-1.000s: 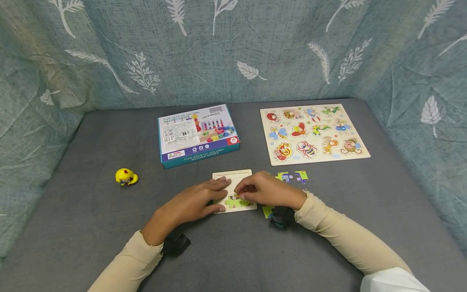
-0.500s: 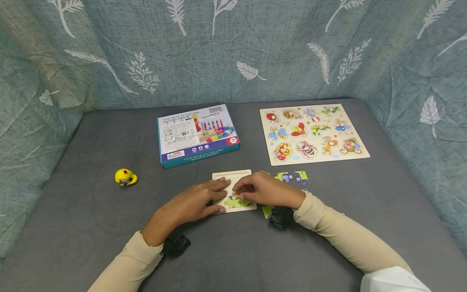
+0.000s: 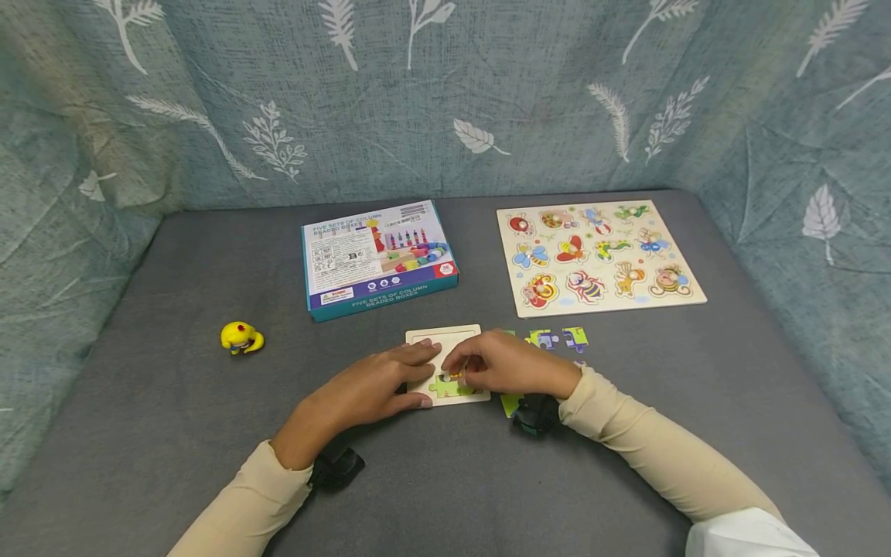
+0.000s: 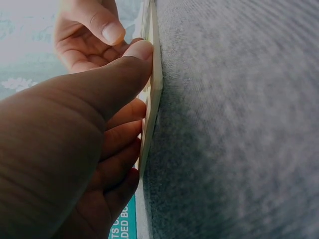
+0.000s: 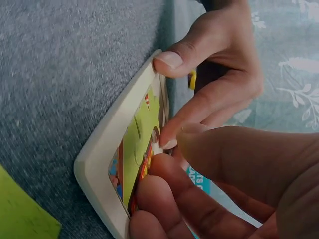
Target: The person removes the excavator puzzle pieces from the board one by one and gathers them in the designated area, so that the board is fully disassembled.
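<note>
A small wooden puzzle tray (image 3: 459, 329) lies flat on the grey cloth, with joined green pieces (image 5: 145, 119) along its near side. My left hand (image 3: 369, 385) rests on its left part, fingers extended over the surface and thumb at the near rim. Over the tray's right half is my right hand (image 3: 513, 363), its fingers curled at a puzzle piece (image 5: 145, 169) with red and yellow print beside the green ones. The right thumb (image 5: 224, 154) stands nearer the wrist camera, and the fingers partly hide the piece.
Several loose pieces (image 3: 575, 338) lie right of the tray, some partly hidden by the right hand. Behind are a beaded-box carton (image 3: 381, 259) and a large insect puzzle board (image 3: 605, 259). A yellow toy (image 3: 240, 337) sits at left; a patterned curtain (image 3: 418, 116) hangs behind.
My right hand has shifted very slightly left and toward me over the tray, its fingers still at the piece. The left hand stays in place on the tray.
</note>
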{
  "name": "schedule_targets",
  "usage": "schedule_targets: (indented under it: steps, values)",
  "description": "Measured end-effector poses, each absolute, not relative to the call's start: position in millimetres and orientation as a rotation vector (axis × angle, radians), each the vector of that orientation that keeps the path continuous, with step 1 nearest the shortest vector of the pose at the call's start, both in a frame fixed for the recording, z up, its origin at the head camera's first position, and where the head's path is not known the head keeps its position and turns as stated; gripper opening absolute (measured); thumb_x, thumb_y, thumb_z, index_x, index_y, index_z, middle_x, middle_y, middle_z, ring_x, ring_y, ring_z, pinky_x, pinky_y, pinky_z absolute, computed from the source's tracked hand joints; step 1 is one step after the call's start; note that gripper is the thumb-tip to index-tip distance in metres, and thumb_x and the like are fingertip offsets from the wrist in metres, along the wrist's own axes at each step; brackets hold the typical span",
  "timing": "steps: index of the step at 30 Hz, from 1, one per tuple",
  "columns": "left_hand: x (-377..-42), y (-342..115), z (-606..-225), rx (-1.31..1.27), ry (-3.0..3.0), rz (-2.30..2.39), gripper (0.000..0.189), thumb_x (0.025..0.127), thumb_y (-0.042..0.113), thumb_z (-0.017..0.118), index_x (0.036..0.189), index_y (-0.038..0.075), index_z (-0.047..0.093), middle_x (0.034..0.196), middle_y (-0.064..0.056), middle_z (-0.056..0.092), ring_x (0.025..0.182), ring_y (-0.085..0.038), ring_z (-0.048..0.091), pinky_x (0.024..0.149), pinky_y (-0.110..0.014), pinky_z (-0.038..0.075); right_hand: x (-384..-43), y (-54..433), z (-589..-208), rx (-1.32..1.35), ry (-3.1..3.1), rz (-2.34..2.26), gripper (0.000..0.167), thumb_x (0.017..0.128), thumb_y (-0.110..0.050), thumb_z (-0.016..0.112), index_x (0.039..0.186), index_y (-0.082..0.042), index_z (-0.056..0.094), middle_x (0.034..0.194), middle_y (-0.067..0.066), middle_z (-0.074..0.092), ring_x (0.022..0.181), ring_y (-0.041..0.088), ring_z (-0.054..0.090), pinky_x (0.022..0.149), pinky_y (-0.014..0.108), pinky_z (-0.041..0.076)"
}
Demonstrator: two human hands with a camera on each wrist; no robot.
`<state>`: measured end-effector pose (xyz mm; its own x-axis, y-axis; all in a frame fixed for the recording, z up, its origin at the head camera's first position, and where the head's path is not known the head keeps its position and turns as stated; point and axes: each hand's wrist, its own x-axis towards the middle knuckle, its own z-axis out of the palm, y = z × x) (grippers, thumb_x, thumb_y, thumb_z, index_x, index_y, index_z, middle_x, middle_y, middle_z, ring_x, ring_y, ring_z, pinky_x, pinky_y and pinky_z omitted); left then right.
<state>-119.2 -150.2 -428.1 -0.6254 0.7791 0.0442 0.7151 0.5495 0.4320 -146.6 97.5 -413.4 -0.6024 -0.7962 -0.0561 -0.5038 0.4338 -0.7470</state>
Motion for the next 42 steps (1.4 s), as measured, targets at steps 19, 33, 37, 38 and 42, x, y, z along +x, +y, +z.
schedule_targets:
  steps: [19, 33, 37, 38, 42]
  values:
    - [-119, -150, -428, 1.295, 2.623, 0.624, 0.044, 0.093, 0.030, 0.068, 0.129, 0.005, 0.063, 0.147, -0.012, 0.044, 0.138, -0.027, 0.036, 0.109, -0.046, 0.032, -148, 96, -417, -1.180, 2.283, -0.976, 0.021, 0.091, -0.003, 0.066, 0.112, -0.003, 0.071, 0.098, -0.001, 0.063, 0.079, 0.005, 0.056, 0.071, 0.024, 0.050]
    - [-120, -149, -430, 1.309, 2.624, 0.637, 0.045, 0.093, 0.029, 0.068, 0.129, 0.003, 0.063, 0.147, -0.013, 0.044, 0.138, -0.027, 0.036, 0.111, -0.045, 0.031, -148, 89, -420, -1.243, 2.373, -0.932, 0.014, 0.089, -0.006, 0.070, 0.104, -0.007, 0.072, 0.092, -0.003, 0.060, 0.079, 0.007, 0.054, 0.070, 0.023, 0.048]
    - [-120, -150, -430, 1.313, 2.624, 0.637, 0.042, 0.093, 0.028, 0.068, 0.128, 0.003, 0.064, 0.147, -0.013, 0.045, 0.138, -0.026, 0.037, 0.111, -0.045, 0.031, -148, 88, -422, -1.219, 2.382, -0.960, 0.009, 0.089, -0.006, 0.069, 0.097, -0.011, 0.070, 0.087, -0.006, 0.057, 0.077, 0.007, 0.053, 0.068, 0.024, 0.046]
    - [-120, -150, -430, 1.311, 2.624, 0.637, 0.042, 0.093, 0.028, 0.068, 0.127, 0.004, 0.064, 0.147, -0.013, 0.045, 0.138, -0.026, 0.037, 0.110, -0.045, 0.031, -148, 88, -422, -1.216, 2.382, -0.967, 0.008, 0.089, -0.006, 0.069, 0.095, -0.012, 0.069, 0.085, -0.006, 0.057, 0.076, 0.007, 0.052, 0.067, 0.024, 0.046]
    - [-120, -150, -431, 1.297, 2.622, 0.633, 0.042, 0.093, 0.029, 0.068, 0.127, 0.004, 0.064, 0.147, -0.013, 0.044, 0.138, -0.026, 0.036, 0.110, -0.046, 0.032, -148, 88, -423, -1.226, 2.375, -0.989, 0.008, 0.089, -0.006, 0.068, 0.093, -0.013, 0.068, 0.084, -0.008, 0.057, 0.075, 0.006, 0.052, 0.067, 0.023, 0.046]
